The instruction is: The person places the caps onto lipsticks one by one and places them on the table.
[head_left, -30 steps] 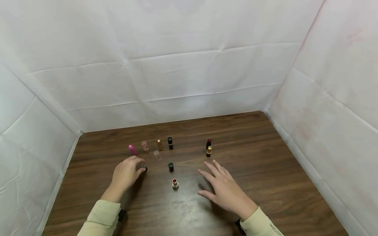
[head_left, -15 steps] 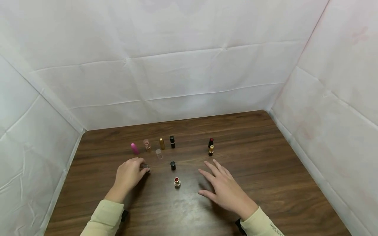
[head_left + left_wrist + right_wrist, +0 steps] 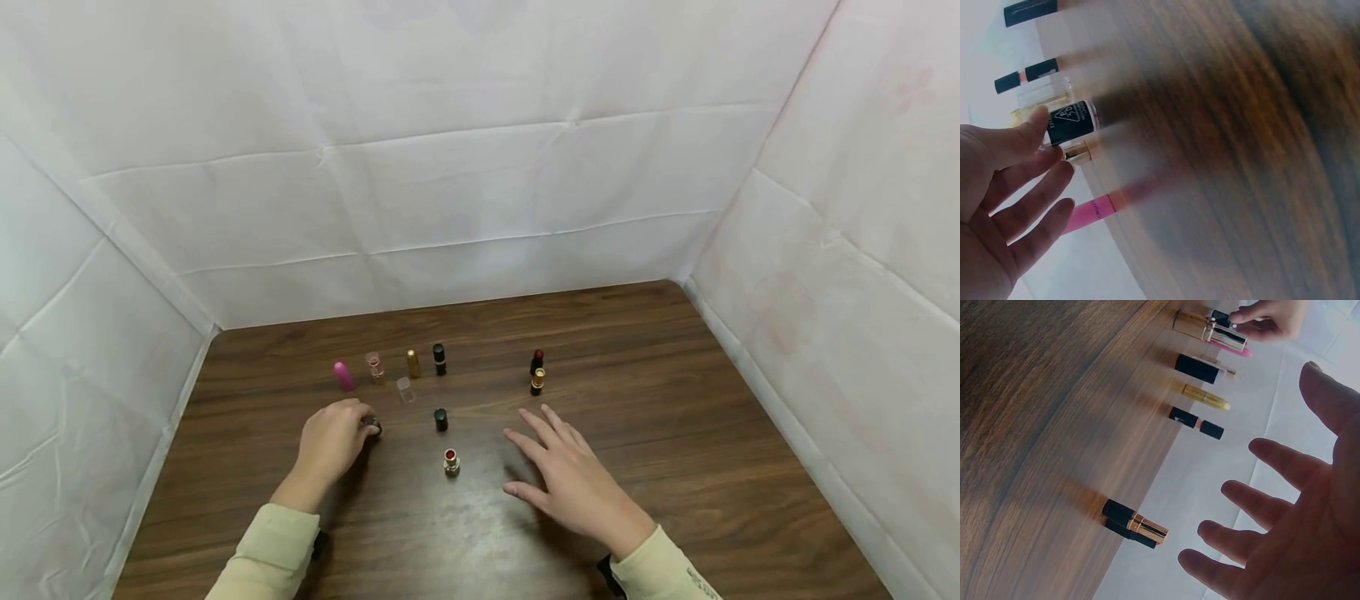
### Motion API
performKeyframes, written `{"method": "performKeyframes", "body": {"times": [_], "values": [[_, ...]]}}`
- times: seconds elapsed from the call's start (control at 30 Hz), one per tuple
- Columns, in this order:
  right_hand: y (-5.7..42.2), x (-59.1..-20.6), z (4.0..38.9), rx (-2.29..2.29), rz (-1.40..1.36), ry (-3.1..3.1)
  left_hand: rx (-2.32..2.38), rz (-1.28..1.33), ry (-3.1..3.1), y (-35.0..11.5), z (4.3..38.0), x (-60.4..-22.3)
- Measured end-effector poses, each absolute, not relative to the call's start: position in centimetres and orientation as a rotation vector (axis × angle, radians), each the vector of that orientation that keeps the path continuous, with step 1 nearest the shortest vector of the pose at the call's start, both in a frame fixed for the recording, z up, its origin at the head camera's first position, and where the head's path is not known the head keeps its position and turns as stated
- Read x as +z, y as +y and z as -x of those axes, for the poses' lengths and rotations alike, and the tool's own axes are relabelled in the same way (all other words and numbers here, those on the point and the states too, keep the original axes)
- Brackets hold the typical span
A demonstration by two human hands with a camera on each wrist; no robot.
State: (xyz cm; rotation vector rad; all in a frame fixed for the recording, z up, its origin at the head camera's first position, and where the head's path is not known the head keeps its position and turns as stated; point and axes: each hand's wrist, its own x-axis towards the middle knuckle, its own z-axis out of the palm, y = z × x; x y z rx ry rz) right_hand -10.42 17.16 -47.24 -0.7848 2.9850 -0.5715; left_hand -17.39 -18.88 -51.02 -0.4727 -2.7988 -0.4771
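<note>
A makeshift booth: creased white sheets [image 3: 450, 192] wall in a wood-grain table [image 3: 675, 417].

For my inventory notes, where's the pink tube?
In the head view, the pink tube stands on the left side of the table, beyond the left hand, just left of the pinkish clear tube.

Ten cosmetic pieces [image 3: 343, 376] [image 3: 376, 368] [image 3: 413, 364] [image 3: 439, 359] [image 3: 406, 390] [image 3: 441, 419] [image 3: 452, 462] [image 3: 537, 361] [image 3: 537, 382] [image 3: 373, 424], two hands [image 3: 330, 442] [image 3: 573, 483], one table [image 3: 712, 467]

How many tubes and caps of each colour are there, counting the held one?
Pink tube: 1
Rosy tube: 1
Gold tube: 1
Clear cap: 1
Mostly black tubes: 2
Black-gold tube: 1
Uncapped red lipsticks: 2
Black-labelled tube in left hand: 1
Total: 10
</note>
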Motion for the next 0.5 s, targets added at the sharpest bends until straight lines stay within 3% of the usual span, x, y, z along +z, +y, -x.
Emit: {"method": "performKeyframes", "body": {"times": [0.5], "values": [[16.93, -47.18, 10.07, -0.598, 0.759, 2.968, -0.48, 0.415, -2.899, -18.82, 18.09, -50.49]]}}
